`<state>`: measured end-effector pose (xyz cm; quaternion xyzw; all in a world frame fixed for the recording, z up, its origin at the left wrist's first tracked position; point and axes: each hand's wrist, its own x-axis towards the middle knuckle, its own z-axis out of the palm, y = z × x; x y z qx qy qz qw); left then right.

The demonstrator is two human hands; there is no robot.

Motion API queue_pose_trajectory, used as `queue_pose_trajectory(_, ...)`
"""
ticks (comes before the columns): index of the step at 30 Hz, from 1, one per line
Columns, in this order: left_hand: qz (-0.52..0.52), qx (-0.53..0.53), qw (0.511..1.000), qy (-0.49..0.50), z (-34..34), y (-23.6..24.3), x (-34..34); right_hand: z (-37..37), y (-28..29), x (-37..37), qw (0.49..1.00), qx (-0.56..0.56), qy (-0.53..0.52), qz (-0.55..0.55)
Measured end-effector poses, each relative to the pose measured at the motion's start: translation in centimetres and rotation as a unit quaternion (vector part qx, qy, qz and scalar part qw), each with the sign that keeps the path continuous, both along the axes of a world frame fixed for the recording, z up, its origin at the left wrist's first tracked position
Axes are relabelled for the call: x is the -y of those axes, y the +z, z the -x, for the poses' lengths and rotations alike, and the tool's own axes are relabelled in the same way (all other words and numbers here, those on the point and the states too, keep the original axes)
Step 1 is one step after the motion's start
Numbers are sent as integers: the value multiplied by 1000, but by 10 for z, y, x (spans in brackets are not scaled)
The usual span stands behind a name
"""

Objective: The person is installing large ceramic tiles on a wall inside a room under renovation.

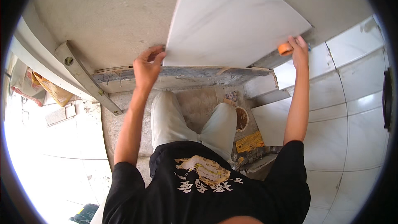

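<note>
A large white marble-look tile point(232, 25) stands against the grey cement wall, its lower edge along a ledge. My left hand point(148, 66) is at the tile's lower left edge, fingers bent, the thumb and forefinger apart with nothing seen between them. Close to the tile's lower right corner, my right hand point(299, 52) is closed around an orange rounded tool point(285, 49). Only its orange end and a small blue bit past the fingers show, so its exact kind is unclear.
A long metal spirit level point(85, 74) leans at the left. White tiles point(325, 137) cover the right side. By my knees are a round bucket point(241, 119) with brown contents and a yellow board point(250, 142). A yellow bag point(54, 89) lies at far left.
</note>
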<state>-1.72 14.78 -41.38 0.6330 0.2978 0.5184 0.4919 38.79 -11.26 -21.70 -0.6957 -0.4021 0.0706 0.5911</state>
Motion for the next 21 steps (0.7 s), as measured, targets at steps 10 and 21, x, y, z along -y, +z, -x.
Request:
queue_pose_trajectory(10, -72, 175, 975, 117, -60, 82, 39, -17, 5, 29, 998, -66, 2, -4)
queue_pose_trajectory(21, -3, 223, 970, 98, -64, 83, 33, -9, 6, 15, 996, -83, -7, -4)
